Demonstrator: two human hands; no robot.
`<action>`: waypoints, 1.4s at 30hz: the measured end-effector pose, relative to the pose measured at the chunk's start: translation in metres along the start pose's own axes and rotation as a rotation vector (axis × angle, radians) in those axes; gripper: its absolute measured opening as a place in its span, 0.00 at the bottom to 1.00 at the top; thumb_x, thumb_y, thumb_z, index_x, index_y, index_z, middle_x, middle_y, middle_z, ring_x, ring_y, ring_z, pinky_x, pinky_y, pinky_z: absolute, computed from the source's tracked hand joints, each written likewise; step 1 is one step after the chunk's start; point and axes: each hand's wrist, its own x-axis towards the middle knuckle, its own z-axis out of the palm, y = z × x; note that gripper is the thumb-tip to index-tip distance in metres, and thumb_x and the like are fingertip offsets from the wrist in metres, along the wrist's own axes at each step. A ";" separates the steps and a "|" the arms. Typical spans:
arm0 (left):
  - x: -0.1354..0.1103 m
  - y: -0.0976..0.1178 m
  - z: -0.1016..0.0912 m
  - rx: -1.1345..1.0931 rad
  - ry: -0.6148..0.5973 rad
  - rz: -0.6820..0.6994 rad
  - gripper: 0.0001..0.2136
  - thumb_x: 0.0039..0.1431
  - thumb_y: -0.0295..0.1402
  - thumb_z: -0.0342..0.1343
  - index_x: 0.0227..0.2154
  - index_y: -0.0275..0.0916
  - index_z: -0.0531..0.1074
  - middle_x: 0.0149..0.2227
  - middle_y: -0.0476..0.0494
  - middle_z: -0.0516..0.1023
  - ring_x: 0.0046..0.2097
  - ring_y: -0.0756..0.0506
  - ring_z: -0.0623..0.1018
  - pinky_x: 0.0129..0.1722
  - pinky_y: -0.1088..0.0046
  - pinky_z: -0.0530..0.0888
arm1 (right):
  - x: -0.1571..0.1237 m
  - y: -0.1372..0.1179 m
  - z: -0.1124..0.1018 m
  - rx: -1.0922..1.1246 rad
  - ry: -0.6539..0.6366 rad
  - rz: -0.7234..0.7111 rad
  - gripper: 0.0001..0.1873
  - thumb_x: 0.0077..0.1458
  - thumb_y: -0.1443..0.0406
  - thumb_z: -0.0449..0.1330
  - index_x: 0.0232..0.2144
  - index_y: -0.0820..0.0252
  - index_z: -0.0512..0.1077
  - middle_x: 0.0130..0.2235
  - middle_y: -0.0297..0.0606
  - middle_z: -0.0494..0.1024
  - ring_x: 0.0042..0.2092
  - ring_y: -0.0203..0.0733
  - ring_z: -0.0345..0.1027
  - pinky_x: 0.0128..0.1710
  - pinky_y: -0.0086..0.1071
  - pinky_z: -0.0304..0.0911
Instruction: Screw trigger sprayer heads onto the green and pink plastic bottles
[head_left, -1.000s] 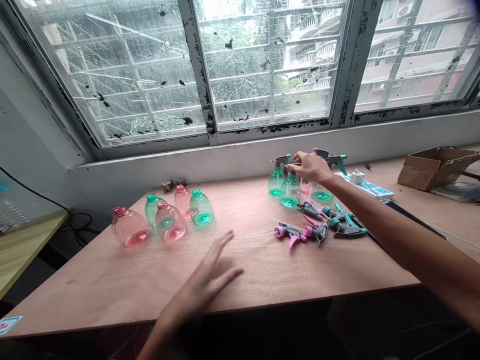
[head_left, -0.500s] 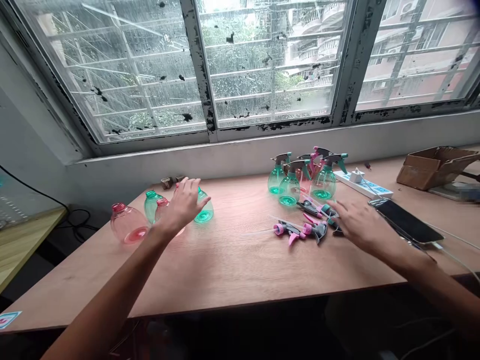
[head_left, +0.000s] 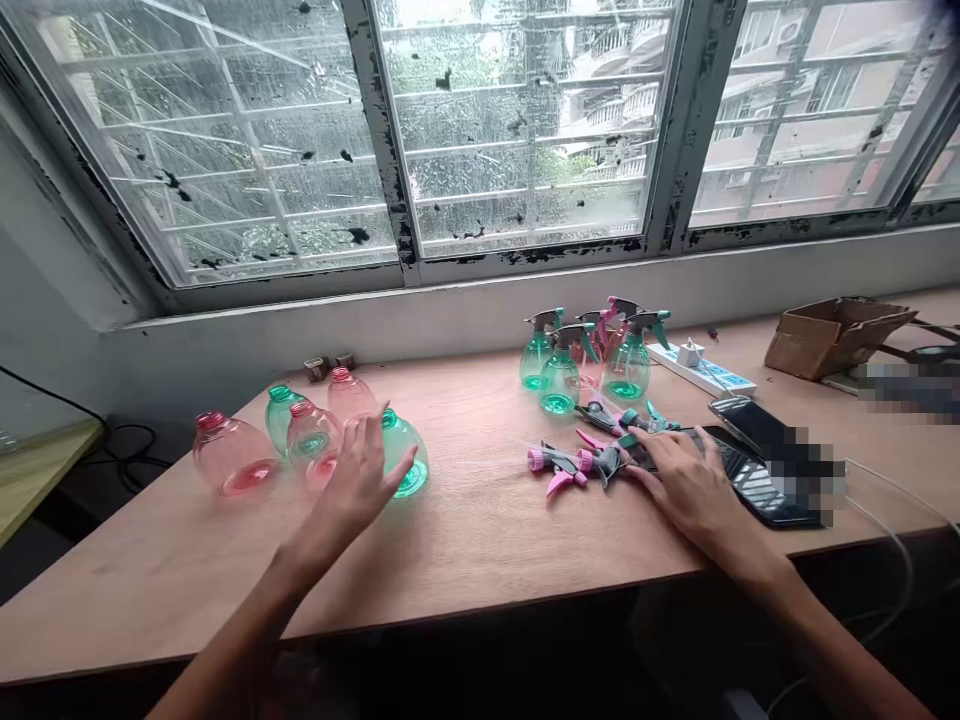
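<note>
ok so the big change in the last half second is on the left side: the left hand (head_left: 356, 475) was just above the bare bottles, and now it's got hold of the nearest green bottle (head_left: 409, 432), fingers up by the neck, thumb across the near side. That bottle has also come forward from the other bare bottles (head_left: 234, 450), so it's no longer in line with them on the table (head_left: 480, 540). Still no sprayer on it

Meanwhile the right hand (head_left: 694, 480) has settled lower over the loose spray heads (head_left: 600, 463), fingertips at the dark green-tipped ones on the right of the pile. Can't really tell if it's gripping one or just touching, the fingers cover too much there

What it means for the work imo: both kinds of part are at hand at once now, bottle on one side, sprayers on the other. The bottles with sprayers on (head_left: 559, 385) stand behind the pile, neither hand on them, and the phone (head_left: 742, 425) is just beside the right hand
</note>
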 end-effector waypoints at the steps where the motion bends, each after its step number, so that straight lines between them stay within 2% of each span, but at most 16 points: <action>1: -0.010 0.003 0.001 -0.024 0.014 -0.015 0.35 0.65 0.43 0.51 0.67 0.38 0.41 0.61 0.28 0.63 0.64 0.30 0.65 0.58 0.48 0.67 | 0.000 -0.009 -0.006 0.019 0.047 -0.017 0.24 0.67 0.57 0.49 0.60 0.65 0.63 0.48 0.53 0.78 0.52 0.59 0.70 0.62 0.61 0.48; 3: -0.027 0.008 0.004 -0.135 0.040 -0.072 0.42 0.63 0.44 0.54 0.68 0.39 0.32 0.67 0.25 0.54 0.68 0.29 0.58 0.61 0.47 0.65 | 0.002 -0.030 -0.019 0.093 0.159 -0.031 0.26 0.66 0.58 0.51 0.61 0.66 0.60 0.49 0.53 0.76 0.52 0.58 0.69 0.63 0.60 0.47; 6: -0.046 0.014 0.010 -0.294 0.056 -0.174 0.46 0.59 0.44 0.59 0.68 0.42 0.33 0.69 0.26 0.50 0.70 0.29 0.54 0.64 0.44 0.61 | 0.005 -0.062 -0.033 0.296 0.249 -0.102 0.29 0.64 0.62 0.55 0.63 0.65 0.55 0.49 0.51 0.74 0.54 0.57 0.67 0.64 0.59 0.47; 8: -0.055 0.016 0.015 -0.347 0.064 -0.208 0.45 0.58 0.45 0.60 0.68 0.42 0.37 0.68 0.26 0.53 0.69 0.29 0.56 0.64 0.43 0.61 | 0.007 -0.079 -0.034 0.421 0.241 -0.159 0.30 0.62 0.64 0.56 0.63 0.64 0.54 0.49 0.51 0.73 0.54 0.57 0.66 0.63 0.59 0.51; 11: -0.064 0.018 0.022 -0.372 0.080 -0.209 0.43 0.57 0.45 0.61 0.67 0.43 0.40 0.67 0.27 0.55 0.67 0.29 0.60 0.63 0.43 0.62 | 0.006 -0.092 -0.027 0.545 0.148 -0.217 0.31 0.61 0.66 0.55 0.64 0.61 0.53 0.51 0.50 0.72 0.54 0.58 0.65 0.60 0.58 0.56; 17: -0.069 0.016 0.029 -0.484 0.001 -0.231 0.43 0.56 0.46 0.61 0.65 0.45 0.40 0.61 0.30 0.64 0.60 0.31 0.71 0.59 0.42 0.67 | 0.003 -0.088 -0.012 0.713 -0.069 -0.178 0.34 0.60 0.68 0.55 0.66 0.58 0.50 0.59 0.52 0.66 0.63 0.61 0.55 0.62 0.59 0.53; 19: -0.070 0.016 0.030 -0.490 0.010 -0.258 0.43 0.54 0.46 0.63 0.64 0.44 0.40 0.59 0.30 0.66 0.58 0.31 0.73 0.56 0.43 0.70 | 0.004 -0.084 -0.012 0.790 -0.119 -0.147 0.33 0.60 0.69 0.55 0.66 0.57 0.52 0.59 0.50 0.66 0.63 0.58 0.57 0.61 0.55 0.56; 21: -0.072 0.018 0.029 -0.456 0.074 -0.238 0.44 0.52 0.46 0.65 0.62 0.43 0.41 0.58 0.29 0.66 0.56 0.31 0.75 0.53 0.44 0.73 | 0.005 -0.083 -0.014 0.879 -0.134 -0.143 0.29 0.60 0.70 0.55 0.63 0.55 0.58 0.56 0.48 0.68 0.58 0.54 0.63 0.58 0.49 0.61; 23: -0.075 0.024 0.024 -0.404 0.174 -0.144 0.43 0.52 0.44 0.66 0.62 0.44 0.44 0.60 0.30 0.63 0.58 0.31 0.73 0.54 0.45 0.73 | 0.005 -0.083 -0.017 0.947 -0.101 -0.141 0.24 0.61 0.70 0.55 0.59 0.54 0.64 0.51 0.45 0.71 0.54 0.51 0.66 0.55 0.46 0.63; 25: -0.079 0.032 0.018 -0.349 0.241 -0.034 0.39 0.54 0.41 0.65 0.63 0.44 0.49 0.62 0.32 0.58 0.63 0.32 0.66 0.59 0.46 0.68 | 0.003 -0.083 -0.019 1.010 -0.048 -0.095 0.19 0.62 0.68 0.57 0.55 0.53 0.69 0.49 0.43 0.73 0.52 0.51 0.67 0.55 0.45 0.61; 28: -0.084 0.042 0.012 -0.301 0.201 0.026 0.33 0.58 0.38 0.61 0.64 0.45 0.54 0.62 0.34 0.55 0.65 0.33 0.61 0.62 0.48 0.65 | -0.001 -0.082 -0.019 1.173 0.012 0.120 0.14 0.63 0.63 0.59 0.51 0.52 0.71 0.45 0.39 0.76 0.48 0.49 0.70 0.52 0.43 0.63; 30: -0.086 0.045 0.012 -0.291 0.144 0.041 0.34 0.59 0.36 0.60 0.66 0.46 0.52 0.61 0.35 0.56 0.64 0.33 0.62 0.61 0.49 0.67 | -0.004 -0.080 -0.018 1.338 0.072 0.288 0.12 0.64 0.62 0.58 0.49 0.53 0.71 0.39 0.36 0.77 0.41 0.46 0.71 0.45 0.40 0.67; 32: -0.088 0.045 0.015 -0.282 0.094 0.050 0.36 0.60 0.34 0.59 0.67 0.46 0.48 0.61 0.35 0.58 0.63 0.33 0.63 0.61 0.48 0.67 | -0.005 -0.079 -0.018 1.519 0.148 0.387 0.08 0.64 0.62 0.58 0.44 0.53 0.72 0.32 0.33 0.75 0.35 0.43 0.70 0.40 0.38 0.67; 36: -0.088 0.044 0.018 -0.270 0.030 0.047 0.36 0.61 0.33 0.57 0.68 0.44 0.46 0.61 0.34 0.59 0.64 0.33 0.62 0.62 0.47 0.64 | -0.004 -0.079 -0.018 1.745 0.243 0.389 0.05 0.61 0.63 0.57 0.35 0.56 0.73 0.27 0.30 0.70 0.30 0.40 0.67 0.37 0.38 0.67; 40: -0.087 0.044 0.017 -0.271 0.058 -0.001 0.35 0.60 0.32 0.58 0.67 0.44 0.48 0.62 0.35 0.59 0.64 0.33 0.62 0.62 0.47 0.64 | -0.005 -0.077 -0.015 1.717 0.253 0.380 0.05 0.60 0.63 0.59 0.34 0.57 0.73 0.27 0.30 0.71 0.29 0.39 0.65 0.34 0.35 0.66; 42: -0.087 0.044 0.016 -0.284 0.067 -0.001 0.35 0.60 0.32 0.58 0.67 0.43 0.48 0.62 0.34 0.59 0.64 0.33 0.62 0.62 0.48 0.64 | -0.006 -0.076 -0.014 1.671 0.194 0.376 0.06 0.61 0.62 0.59 0.37 0.57 0.74 0.27 0.30 0.71 0.30 0.39 0.65 0.34 0.34 0.66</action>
